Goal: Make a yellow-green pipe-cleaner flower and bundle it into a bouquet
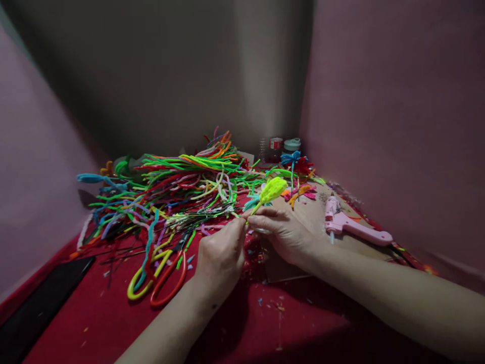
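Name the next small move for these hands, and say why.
Probably slide the right hand up the stem to steady the yellow-green bud: it and the left hand pinch close together low down, and the bud stands unsupported above.

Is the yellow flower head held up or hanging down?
Up, leaning right: the yellow flower head sits above the left hand and right hand, on a slanting stem.
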### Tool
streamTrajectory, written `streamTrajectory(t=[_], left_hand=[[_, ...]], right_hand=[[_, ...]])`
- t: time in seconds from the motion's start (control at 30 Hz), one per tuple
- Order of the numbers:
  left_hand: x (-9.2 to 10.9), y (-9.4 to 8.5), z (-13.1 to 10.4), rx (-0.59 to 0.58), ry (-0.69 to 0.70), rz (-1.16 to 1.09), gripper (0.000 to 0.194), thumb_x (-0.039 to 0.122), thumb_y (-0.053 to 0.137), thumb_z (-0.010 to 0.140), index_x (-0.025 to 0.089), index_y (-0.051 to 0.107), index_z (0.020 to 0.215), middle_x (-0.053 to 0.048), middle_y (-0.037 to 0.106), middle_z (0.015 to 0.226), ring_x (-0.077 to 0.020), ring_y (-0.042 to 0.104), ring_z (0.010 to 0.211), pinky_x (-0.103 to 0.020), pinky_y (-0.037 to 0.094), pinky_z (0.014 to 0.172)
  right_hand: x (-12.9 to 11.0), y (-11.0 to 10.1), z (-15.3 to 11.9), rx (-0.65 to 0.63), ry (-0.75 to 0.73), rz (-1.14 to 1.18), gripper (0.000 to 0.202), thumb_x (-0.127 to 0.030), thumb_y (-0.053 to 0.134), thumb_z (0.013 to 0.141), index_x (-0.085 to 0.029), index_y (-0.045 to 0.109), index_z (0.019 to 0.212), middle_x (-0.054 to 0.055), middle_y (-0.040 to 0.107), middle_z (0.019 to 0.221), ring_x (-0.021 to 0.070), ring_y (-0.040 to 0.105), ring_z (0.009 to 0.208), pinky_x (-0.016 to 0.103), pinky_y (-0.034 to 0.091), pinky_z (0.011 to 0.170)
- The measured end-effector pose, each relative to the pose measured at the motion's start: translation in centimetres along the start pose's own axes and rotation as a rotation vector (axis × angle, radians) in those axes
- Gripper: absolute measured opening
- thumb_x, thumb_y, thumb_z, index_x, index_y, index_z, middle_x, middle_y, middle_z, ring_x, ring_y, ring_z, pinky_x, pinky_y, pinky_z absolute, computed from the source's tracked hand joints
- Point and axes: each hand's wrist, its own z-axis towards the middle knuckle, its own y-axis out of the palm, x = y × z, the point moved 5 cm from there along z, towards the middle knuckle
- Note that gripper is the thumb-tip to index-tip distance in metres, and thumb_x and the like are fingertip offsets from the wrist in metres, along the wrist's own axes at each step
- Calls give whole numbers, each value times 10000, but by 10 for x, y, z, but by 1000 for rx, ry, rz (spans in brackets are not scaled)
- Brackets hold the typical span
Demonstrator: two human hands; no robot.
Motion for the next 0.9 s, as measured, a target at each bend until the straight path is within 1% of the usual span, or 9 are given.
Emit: streamTrajectory(t=[0.03, 0.1, 0.2, 0.33, 0.5, 0.6, 0.77, 0.83, 0.9], left_hand=[[0, -1, 0, 2, -4, -10, 173, 181, 444, 864, 189, 616, 849, -15, 610, 657, -118, 534, 549, -223, 365, 564], [-1, -4, 2, 11, -57, -90, 166, 176, 449, 859, 196, 605, 805, 15, 556, 590, -103, 482, 499, -211, 350, 534], [-2, -8, 4, 12, -202, -287, 161, 219, 484, 855, 197, 588, 734, 37, 497, 543, -90, 430, 479, -200, 338, 508], [-5, -3, 4, -46, -401, -592, 164, 283, 534, 833, 189, 592, 712, 44, 482, 532, -71, 386, 458, -182, 300, 441], [-6, 6, 2, -120, -604, -910, 214, 317, 590, 798, 164, 555, 652, 64, 449, 482, -28, 318, 380, -148, 229, 372], [-6, 9, 2, -171, -669, -1069, 207, 324, 620, 782, 158, 555, 676, 70, 457, 463, -15, 308, 342, -132, 213, 344], [-7, 13, 1, -338, -743, -1321, 160, 319, 592, 811, 167, 582, 761, 87, 447, 451, -2, 170, 289, -126, 171, 282], [-6, 14, 0, -391, -746, -1359, 157, 316, 587, 813, 166, 584, 768, 88, 442, 462, -3, 151, 290, -130, 175, 274], [-5, 13, 0, -396, -740, -1325, 164, 326, 578, 816, 168, 580, 776, 87, 438, 470, -6, 155, 295, -135, 168, 283]], right_hand=[[0, 0, 0, 9, 0, 4, 161, -240, 820, 573, -210, 701, 678, -41, 653, 646, 90, 565, 605, 243, 423, 630], [-1, 1, 0, 4, 3, 8, 179, -240, 824, 562, -214, 704, 691, -34, 670, 697, 100, 576, 652, 264, 431, 690], [-4, 4, 0, -52, 4, -17, 138, -263, 786, 618, -204, 710, 717, -3, 678, 753, 124, 579, 705, 301, 427, 758], [-8, 6, 0, -81, 9, -54, 118, -265, 734, 659, -191, 722, 750, 21, 683, 772, 145, 587, 750, 320, 421, 796], [-11, 9, -1, -153, -29, -117, 114, -249, 691, 697, -196, 728, 791, 11, 671, 728, 138, 577, 704, 326, 430, 784], [-11, 10, -1, -198, -44, -113, 118, -251, 693, 701, -193, 726, 797, 5, 654, 712, 130, 570, 672, 314, 439, 746], [-9, 8, 0, -221, -23, -112, 169, -265, 697, 718, -204, 732, 872, -3, 655, 728, 117, 578, 696, 288, 434, 762], [-9, 8, 0, -226, -31, -109, 180, -260, 705, 714, -210, 732, 884, -6, 653, 731, 121, 582, 728, 282, 432, 774], [-8, 8, 0, -213, -32, -82, 176, -255, 718, 701, -205, 732, 869, -6, 653, 728, 124, 586, 740, 280, 436, 771]])
